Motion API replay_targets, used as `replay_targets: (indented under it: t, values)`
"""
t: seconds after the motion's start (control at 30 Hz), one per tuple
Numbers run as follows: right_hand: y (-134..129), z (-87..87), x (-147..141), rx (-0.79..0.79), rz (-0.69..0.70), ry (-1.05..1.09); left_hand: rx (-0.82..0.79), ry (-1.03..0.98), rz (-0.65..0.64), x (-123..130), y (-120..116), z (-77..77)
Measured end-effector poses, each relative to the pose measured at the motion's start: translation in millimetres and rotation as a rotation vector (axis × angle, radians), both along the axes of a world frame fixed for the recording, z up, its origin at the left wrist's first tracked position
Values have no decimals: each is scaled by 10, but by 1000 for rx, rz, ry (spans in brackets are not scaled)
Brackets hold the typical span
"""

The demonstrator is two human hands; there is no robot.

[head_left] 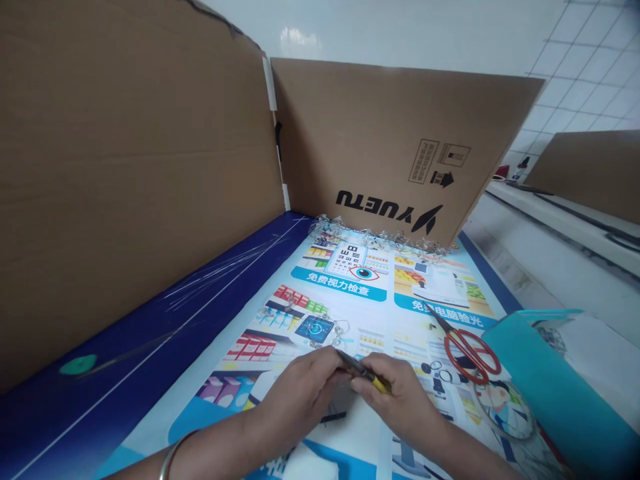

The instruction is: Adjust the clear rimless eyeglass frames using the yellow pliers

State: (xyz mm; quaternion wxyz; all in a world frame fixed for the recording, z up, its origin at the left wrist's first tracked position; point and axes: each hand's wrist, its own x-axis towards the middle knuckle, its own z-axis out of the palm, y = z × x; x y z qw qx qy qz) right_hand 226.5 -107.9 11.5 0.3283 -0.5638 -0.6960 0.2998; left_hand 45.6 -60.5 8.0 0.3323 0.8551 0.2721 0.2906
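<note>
My right hand point(400, 390) is closed round the handles of small pliers point(364, 370), which have a yellow part on the grip. The dark jaws point up and left to the fingertips of my left hand point(309, 381). Those fingers are pinched together by the jaws; whatever they hold is too small to make out. A small clump of clear, thin wire pieces point(340, 331) lies just beyond my left hand. Both hands are above a printed poster point(345, 295) that covers the table.
Red-handled scissors point(470, 353) lie right of my hands, near a coil of clear line point(505, 413) and a teal box point(560, 373). Cardboard panels point(350, 133) stand behind and left. Wire pieces point(380, 239) line the back edge. A green-ended tool point(79, 364) lies left.
</note>
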Motion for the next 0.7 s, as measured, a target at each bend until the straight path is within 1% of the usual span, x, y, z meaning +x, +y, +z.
replay_targets:
  t: [0.13,0.23,0.37,0.5,0.6,0.7]
  values:
    - [-3,27,-13,14,57,18,54,-56,27,-2,24,4]
    - [-7,46,-26,43,33,20,76,-51,6,-10,56,-11]
    - [-6,32,-41,55,-15,22,62,-42,-46,-13,75,-33]
    - [-2,12,-46,35,-34,-1,30,-87,-37,-7,65,-29]
    - [-3,17,-48,2,-15,11,-38,-133,-3,4,44,-9]
    - [-7,22,-55,-52,-13,33,-218,-185,54,26,19,1]
